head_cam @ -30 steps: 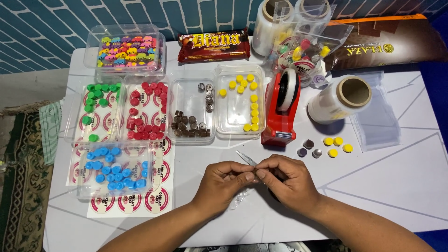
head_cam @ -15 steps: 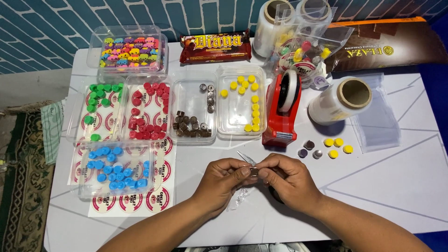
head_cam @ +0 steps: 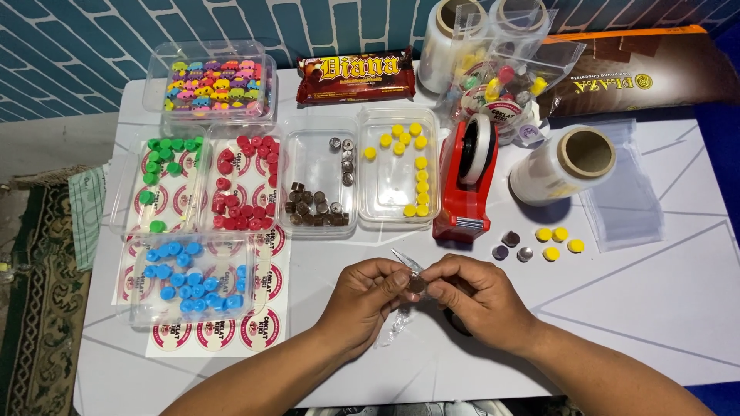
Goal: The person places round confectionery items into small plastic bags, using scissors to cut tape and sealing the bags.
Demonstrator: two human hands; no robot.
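Both hands met just in front of the red tape dispenser (head_cam: pixel 465 181), low over the white worktop (head_cam: pixel 663 308). The left hand (head_cam: pixel 362 296) and right hand (head_cam: pixel 474 296) each had a grip pinched closed on a small clear plastic wrapper (head_cam: pixel 406 262) holding a dark round piece, thumb and forefinger tips nearly touching. A crumpled tail of film hung beneath. To do this well, I judged, the pinch should stay tight at the ends while the film twists evenly, without crushing the piece.

Six clear trays (head_cam: pixel 320 158), three film rolls (head_cam: pixel 561 164), one tape dispenser (head_cam: pixel 465 181).
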